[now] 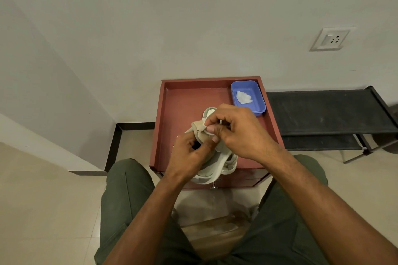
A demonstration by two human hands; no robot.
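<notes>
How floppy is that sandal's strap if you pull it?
The strap is probably quite floppy: it folds over where the right hand pinches it. The sandal is likely light, since the left hand grips it without visible strain. Its sole seems stiffer, as it keeps its shape.

Desk (183, 105): bare surface is left open along the left side and far edge. The far right corner is taken up by a blue tub (255, 92). Centre and near edge are blocked by the sandal (213, 168), gripped by left hand (189, 153) and right hand (239, 133). All sides are hemmed by a raised rim (206, 80).
</notes>
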